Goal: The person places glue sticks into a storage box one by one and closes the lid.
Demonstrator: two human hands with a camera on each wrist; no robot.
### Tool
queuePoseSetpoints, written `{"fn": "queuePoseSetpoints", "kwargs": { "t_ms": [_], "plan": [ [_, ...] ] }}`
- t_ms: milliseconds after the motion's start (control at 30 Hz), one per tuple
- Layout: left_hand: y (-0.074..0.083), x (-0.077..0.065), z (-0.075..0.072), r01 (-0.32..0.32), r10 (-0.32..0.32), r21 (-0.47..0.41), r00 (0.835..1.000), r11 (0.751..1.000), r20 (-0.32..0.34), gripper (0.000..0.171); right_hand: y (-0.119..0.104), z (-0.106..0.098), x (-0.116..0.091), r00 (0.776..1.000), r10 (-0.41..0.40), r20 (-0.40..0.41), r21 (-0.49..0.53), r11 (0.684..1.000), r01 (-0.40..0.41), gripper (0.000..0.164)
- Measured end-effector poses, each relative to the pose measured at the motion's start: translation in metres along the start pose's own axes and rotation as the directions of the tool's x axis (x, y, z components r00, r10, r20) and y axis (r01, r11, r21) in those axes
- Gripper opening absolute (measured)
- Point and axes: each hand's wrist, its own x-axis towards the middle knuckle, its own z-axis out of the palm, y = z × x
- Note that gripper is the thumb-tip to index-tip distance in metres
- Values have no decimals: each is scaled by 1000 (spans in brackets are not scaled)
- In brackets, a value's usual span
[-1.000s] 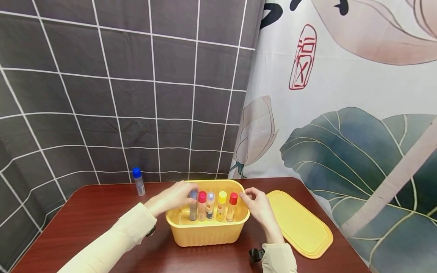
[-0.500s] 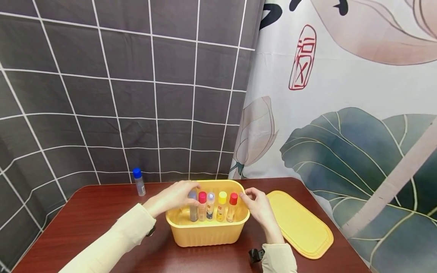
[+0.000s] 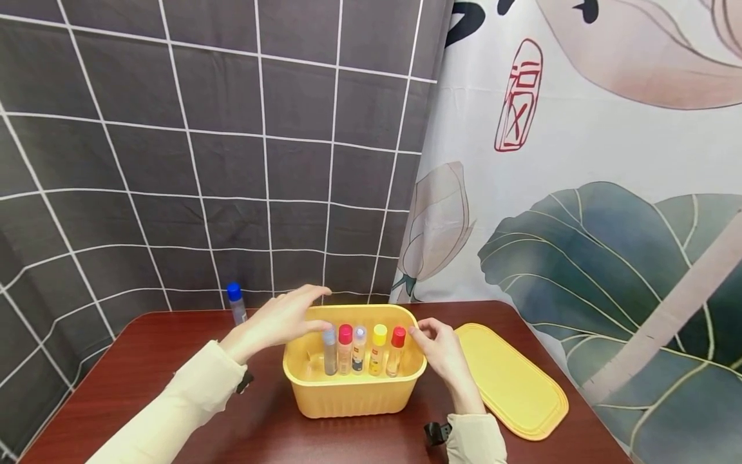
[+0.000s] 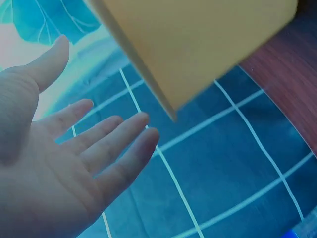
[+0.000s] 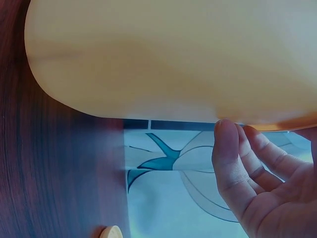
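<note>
Pinching a bin (image 3: 353, 401) at its right end between thumb and fingers of the right hand (image 3: 443, 351), holding the left hand (image 3: 278, 322) with fingers outspread near five tubes (image 3: 358, 354) upright in a row inside the bin (beside a lid (image 3: 513, 380) flat on the surface (image 3: 145, 361))

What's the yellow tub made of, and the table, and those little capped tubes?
The yellow tub looks like smooth, glossy plastic, with molded ribs. The table seems polished wood or laminate: reddish, with dark grain. The capped tubes look smooth and partly see-through, so maybe plastic or glass.
</note>
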Motion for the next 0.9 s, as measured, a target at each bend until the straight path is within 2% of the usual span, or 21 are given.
{"fn": "queuePoseSetpoints", "kwargs": {
  "t_ms": [167,400,667,900],
  "plan": [
    [-13,-6,-11,27,-27,0,998,1000,-58,64,-1,-1,-1,1000,5,7,6,1000,-5,20],
    [-34,-9,-17,84,-79,36,987,996,-138,64,-1,-3,-3,1000,26,3,5,1000,-26,22],
    [-67,-14,-20,150,-135,75,975,986,-175,62,-2,-2,-1,1000,25,9,6,1000,-25,22],
    [-92,-21,-19,219,-188,121,956,968,-225,60,-1,0,-1,1000,23,9,5,1000,-23,21]
  ]
}}
